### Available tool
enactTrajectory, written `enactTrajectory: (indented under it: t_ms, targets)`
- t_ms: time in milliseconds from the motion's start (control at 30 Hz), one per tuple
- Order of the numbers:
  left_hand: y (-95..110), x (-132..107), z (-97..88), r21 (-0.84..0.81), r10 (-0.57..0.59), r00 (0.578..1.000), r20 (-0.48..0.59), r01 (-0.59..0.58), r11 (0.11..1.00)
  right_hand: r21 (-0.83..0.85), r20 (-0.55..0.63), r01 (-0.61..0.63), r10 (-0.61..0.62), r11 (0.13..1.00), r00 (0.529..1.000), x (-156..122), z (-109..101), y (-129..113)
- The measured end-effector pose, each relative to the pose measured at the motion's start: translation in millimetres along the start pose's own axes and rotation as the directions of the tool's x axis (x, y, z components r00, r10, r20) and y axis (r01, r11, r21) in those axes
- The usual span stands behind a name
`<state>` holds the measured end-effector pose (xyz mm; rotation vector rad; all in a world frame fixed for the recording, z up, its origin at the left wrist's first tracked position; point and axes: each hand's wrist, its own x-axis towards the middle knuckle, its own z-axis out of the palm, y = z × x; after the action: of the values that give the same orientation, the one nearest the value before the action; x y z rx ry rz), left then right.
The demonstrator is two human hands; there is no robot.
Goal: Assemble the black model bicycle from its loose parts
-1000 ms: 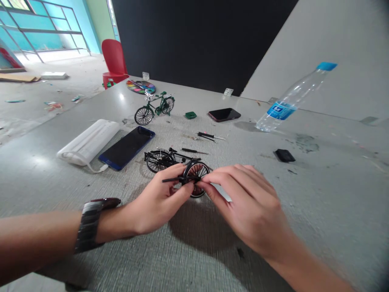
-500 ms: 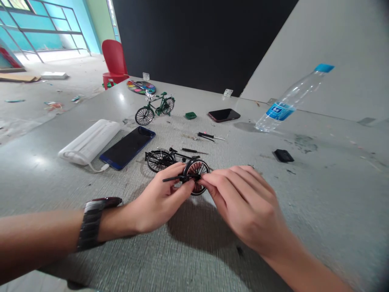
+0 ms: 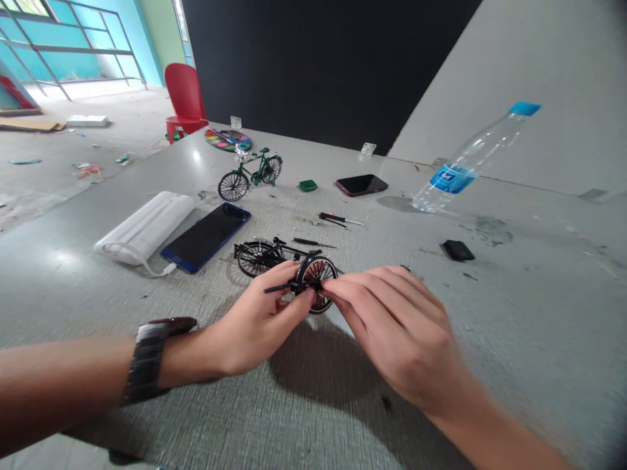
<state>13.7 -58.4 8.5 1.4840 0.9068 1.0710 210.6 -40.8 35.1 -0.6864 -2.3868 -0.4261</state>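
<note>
My left hand (image 3: 267, 320), with a dark watch on its wrist, is closed around the fork and rim of a small black model bicycle wheel (image 3: 324, 267). A thin black rod (image 3: 277, 288) sticks out to the left from beside the thumb. At the wheel's hub, the fingertips of my right hand (image 3: 399, 323) are pinched together; whatever sits between them is hidden. Just behind my left hand is the black model bicycle frame (image 3: 298, 250) with its rear wheel (image 3: 255, 259). Whether the held wheel is joined to that frame, I cannot tell.
Beyond my hands lie small screwdrivers (image 3: 332, 217), a green tray-like part (image 3: 307, 186) and a phone (image 3: 362, 185). A green model bicycle (image 3: 255, 171) stands behind a blue phone (image 3: 208, 236) and white power bank (image 3: 147, 225). A plastic bottle (image 3: 453, 179) stands right.
The right fingertips have shifted very slightly left at the wheel's hub. My left hand and the wheel are almost still.
</note>
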Motion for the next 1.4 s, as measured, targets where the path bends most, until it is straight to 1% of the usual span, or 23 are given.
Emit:
enactTrajectory:
  t_ms: [133, 367, 600, 867, 1133, 1233, 1400]
  targets:
    - [-0.7, -1.3, -0.3, -0.013, 0.007, 1.000, -0.003, -0.007, 1.000, 0.023, -0.004, -0.027, 0.027, 0.999, 1.000, -1.0, 1.0, 0.7]
    - [-3.8, 0.3, 0.5, -0.001, 0.034, 0.999, -0.011, -0.034, 0.999, 0.003, -0.015, -0.003, 0.003, 1.000, 1.000, -0.1, 0.6, -0.4]
    - [-2.3, 0.3, -0.7, 0.004, 0.013, 1.000, -0.021, -0.013, 1.000, -0.035, -0.012, 0.006, -0.006, 0.999, 1.000, 0.6, -0.9, -0.5]
    - [-2.3, 0.1, -0.6, 0.013, 0.036, 0.999, -0.015, -0.036, 0.999, -0.118, -0.013, 0.035, -0.037, 0.992, 0.999, 1.2, -1.0, 1.0]
    - [0.0, -1.2, -1.1, 0.006, 0.029, 0.999, 0.017, -0.029, 1.000, -0.046, -0.013, -0.037, 0.036, 0.998, 0.999, 1.5, 0.1, -0.9]
    - [0.1, -1.1, -1.0, -0.003, 0.026, 1.000, 0.014, -0.026, 1.000, -0.068, -0.006, -0.030, 0.029, 0.997, 1.000, 1.1, 0.6, -0.5]
    - [0.7, -1.4, -0.2, 0.032, 0.054, 0.999, 0.005, -0.054, 0.998, -0.136, 0.004, -0.008, 0.009, 0.991, 1.000, 2.1, 1.1, 0.4]
